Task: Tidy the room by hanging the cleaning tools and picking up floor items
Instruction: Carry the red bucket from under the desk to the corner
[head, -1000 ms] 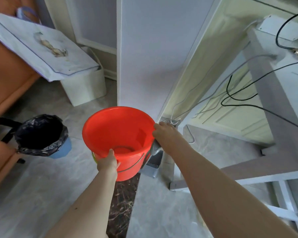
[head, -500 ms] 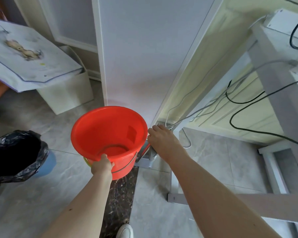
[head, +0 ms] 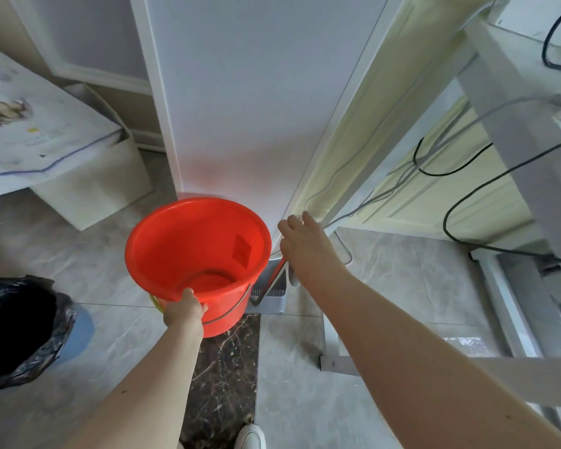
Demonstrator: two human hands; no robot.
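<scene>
Item, floor pickup under way: our left hand point(head: 184, 308) grips the red bucket point(head: 198, 254) rim, our right hand point(head: 305, 251) clasps a grey dustpan point(head: 270, 294) handle; next, hang it, we judge.

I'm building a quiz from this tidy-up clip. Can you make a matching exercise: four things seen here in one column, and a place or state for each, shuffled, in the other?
Things:
1. bucket
2. bin
3. dustpan
4. shoe

Places or states:
A. bottom edge of view
B. held at the rim by the left hand
C. lined with a black bag, far left
D. on the floor below the right hand

Pairs: 1-B, 2-C, 3-D, 4-A
</scene>
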